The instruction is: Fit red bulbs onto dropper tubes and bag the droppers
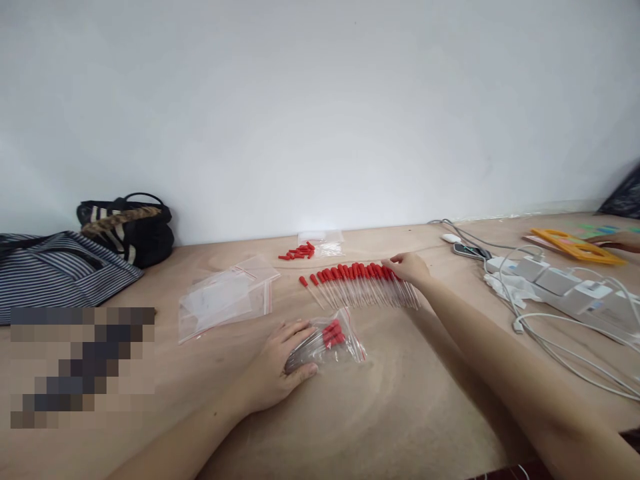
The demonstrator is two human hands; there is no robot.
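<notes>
Pale wall [320, 120] fills the back of the head view, above a wood-toned desk [395, 413]. Near the middle of the desk lies a clear zip bag [327, 353] with red-capped tubes inside; the left hand [273, 367] is clamped around one end, thumb below and fingers above. Well apart from it, the right hand [410, 268] has its fingertips at the right end of a fanned row of red-capped tubes [356, 271]; whether they pinch a cap or only touch it, I cannot tell. The tubes look light, stiff and probably brittle, while the caps seem soft and rubbery, so a gentle pinch at the red ends should suit single ones. The bag's film is likely slippery and limp, and its contents could slide; holding it across the tubes, without squeezing hard, seems safest. Flat zip bags [215, 300] lie to the left of the row, with loose red caps [303, 251] beside clear thin pieces [333, 249] behind it. White adapters [555, 281] and cables [565, 319] lie at right, near a yellow frame [583, 250] and another person's hand [624, 241].
</notes>
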